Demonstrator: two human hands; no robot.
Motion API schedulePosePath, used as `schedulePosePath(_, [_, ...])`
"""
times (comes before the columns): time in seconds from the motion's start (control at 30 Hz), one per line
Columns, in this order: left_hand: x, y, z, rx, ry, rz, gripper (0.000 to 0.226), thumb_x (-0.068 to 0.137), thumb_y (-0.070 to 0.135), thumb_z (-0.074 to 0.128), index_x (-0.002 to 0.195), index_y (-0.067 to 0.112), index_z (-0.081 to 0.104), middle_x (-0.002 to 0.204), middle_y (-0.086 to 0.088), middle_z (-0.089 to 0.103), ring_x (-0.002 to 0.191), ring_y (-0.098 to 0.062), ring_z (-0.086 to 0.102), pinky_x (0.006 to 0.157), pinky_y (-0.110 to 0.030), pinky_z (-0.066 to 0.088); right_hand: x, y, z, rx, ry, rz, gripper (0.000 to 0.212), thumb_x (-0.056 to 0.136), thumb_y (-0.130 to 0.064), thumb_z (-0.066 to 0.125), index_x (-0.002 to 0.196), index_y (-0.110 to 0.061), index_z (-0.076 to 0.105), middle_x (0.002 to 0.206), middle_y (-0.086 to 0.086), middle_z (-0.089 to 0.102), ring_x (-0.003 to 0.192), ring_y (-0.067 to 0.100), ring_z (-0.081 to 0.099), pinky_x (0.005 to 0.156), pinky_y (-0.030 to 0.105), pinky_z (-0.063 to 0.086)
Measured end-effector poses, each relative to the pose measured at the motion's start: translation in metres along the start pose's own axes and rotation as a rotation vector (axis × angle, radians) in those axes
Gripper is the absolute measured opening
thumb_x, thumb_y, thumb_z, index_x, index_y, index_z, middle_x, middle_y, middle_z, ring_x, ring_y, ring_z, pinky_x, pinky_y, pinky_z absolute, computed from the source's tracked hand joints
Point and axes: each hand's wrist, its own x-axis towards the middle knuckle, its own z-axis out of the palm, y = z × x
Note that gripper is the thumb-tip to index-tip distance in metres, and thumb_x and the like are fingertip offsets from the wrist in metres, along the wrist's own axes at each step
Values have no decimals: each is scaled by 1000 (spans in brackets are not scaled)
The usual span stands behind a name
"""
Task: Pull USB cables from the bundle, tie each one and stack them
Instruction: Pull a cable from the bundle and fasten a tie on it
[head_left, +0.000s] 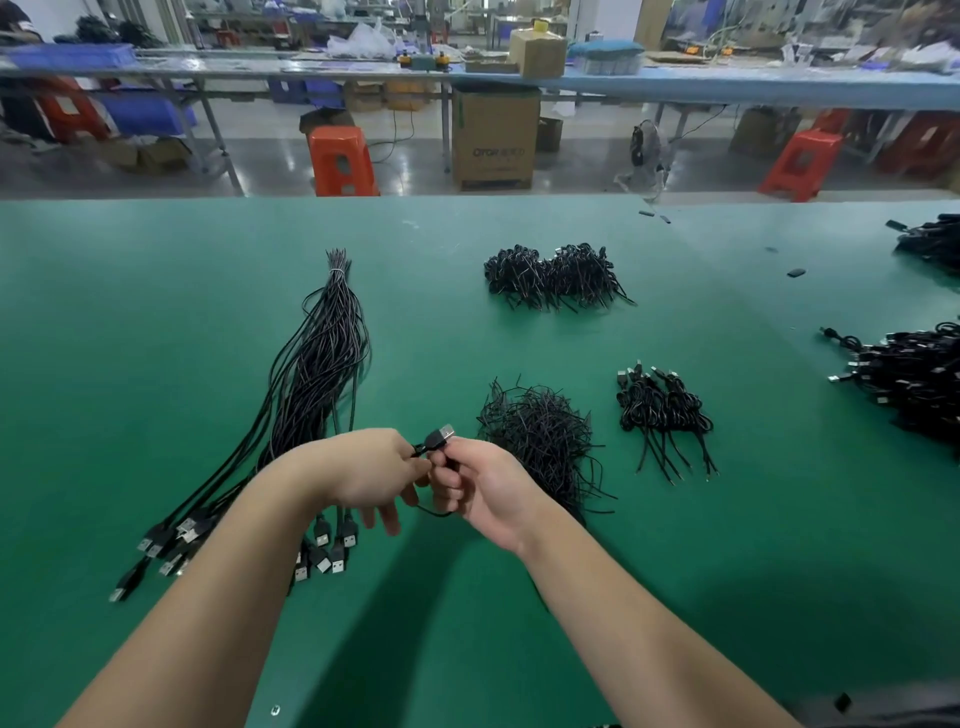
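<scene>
Nearest the camera: two bare forearms reaching in from the near edge of the green tabletop (156, 322), meeting above its near-middle. Small dark scrap (842, 702) at the near right corner.

Surroundings: long bundle of USB cables (317, 374) on the left half, tied with a pale band at its far tip, plugs fanned toward the near left; partly covered by the left forearm. Loose heap of thin black ties (540, 431) just right of the hands, its near side hidden behind the right hand. Small stack of tied cables (662, 410) further right. Larger pile of coiled cables (550, 275) toward the far edge. Further black cable heaps (914, 384) cut off at the right edge. Orange stools (343, 161) and a cardboard box (493, 137) on the floor beyond the far edge.

Hands: left hand (363, 475) pinching one USB cable (439, 439) just behind its plug, lower fingers hanging loose and parted. Right hand (485, 488) curled closed around the same cable, touching the left at the fingertips; metal plug protruding above both.

Obscured: only a short loop of this cable visible beneath the hands; presence of a tie in the grip cannot be told. Background benches blurred.
</scene>
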Motion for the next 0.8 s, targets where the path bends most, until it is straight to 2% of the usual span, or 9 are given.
schedulePosePath(0.1, [10, -2, 3, 68, 366, 12, 36, 105, 37, 40, 105, 14, 68, 103, -7, 72, 89, -24, 69, 83, -40, 56, -2, 0, 0, 89, -34, -20, 32, 101, -27, 44, 72, -21, 56, 59, -5, 37, 54, 12, 32, 52, 24, 31])
schedulePosePath(0.17, [18, -4, 6, -300, 627, 85, 33, 106, 35, 39, 108, 17, 68, 108, -6, 73, 98, -23, 69, 93, -43, 53, -4, 1, 2, 127, -78, -18, 35, 103, -29, 43, 71, -22, 56, 60, -5, 35, 55, 12, 32, 54, 24, 32])
schedulePosePath(0.23, [23, -2, 5, -897, 711, 245, 33, 109, 28, 35, 112, 14, 65, 112, -9, 72, 103, -21, 71, 97, -41, 53, -4, 5, 6, 123, -113, -27, 33, 103, -30, 44, 72, -21, 54, 61, -4, 34, 56, 13, 30, 56, 24, 32])
schedulePosePath(0.33, [23, 4, -2, -1449, 627, 442, 42, 110, 28, 25, 111, 4, 61, 100, -10, 74, 92, -21, 73, 82, -29, 58, -3, 12, 12, 128, -120, -21, 33, 104, -29, 44, 73, -20, 52, 61, -3, 33, 57, 13, 29, 56, 24, 32])
schedulePosePath(0.37, [21, 6, -4, -1544, 578, 465, 43, 110, 29, 26, 108, 4, 61, 87, -4, 74, 77, -16, 72, 68, -24, 57, -2, 14, 13, 140, -116, -14, 33, 104, -29, 44, 73, -20, 51, 60, -3, 33, 56, 13, 29, 56, 24, 32])
schedulePosePath(0.43, [15, 8, -6, -1625, 453, 466, 38, 108, 30, 34, 99, 7, 63, 65, 6, 59, 46, -7, 50, 45, -19, 41, 0, 14, 13, 194, -116, 13, 34, 105, -29, 43, 73, -20, 52, 59, -4, 34, 55, 12, 29, 54, 23, 32])
schedulePosePath(0.53, [2, 2, -8, -1410, 192, 517, 36, 99, 29, 44, 87, 8, 71, 59, 4, 47, 38, -6, 27, 38, -19, 25, 2, 9, 8, 306, -134, 78, 36, 103, -27, 43, 71, -19, 54, 56, -5, 33, 50, 10, 28, 49, 22, 29])
schedulePosePath(0.67, [-14, -12, -14, -629, -141, 478, 39, 101, 25, 44, 99, 0, 74, 70, -12, 67, 41, -15, 29, 40, -21, 22, 1, -3, -3, 138, -68, 95, 36, 104, -27, 43, 71, -19, 55, 54, -6, 34, 47, 8, 28, 43, 20, 26])
schedulePosePath(0.8, [-17, -8, -13, -200, -149, 203, 33, 107, 28, 43, 106, 11, 71, 84, -5, 77, 42, -14, 35, 47, -25, 32, -1, -16, -7, 81, -58, 90, 36, 105, -24, 41, 73, -18, 56, 56, -8, 36, 46, 6, 21, 43, 20, 13])
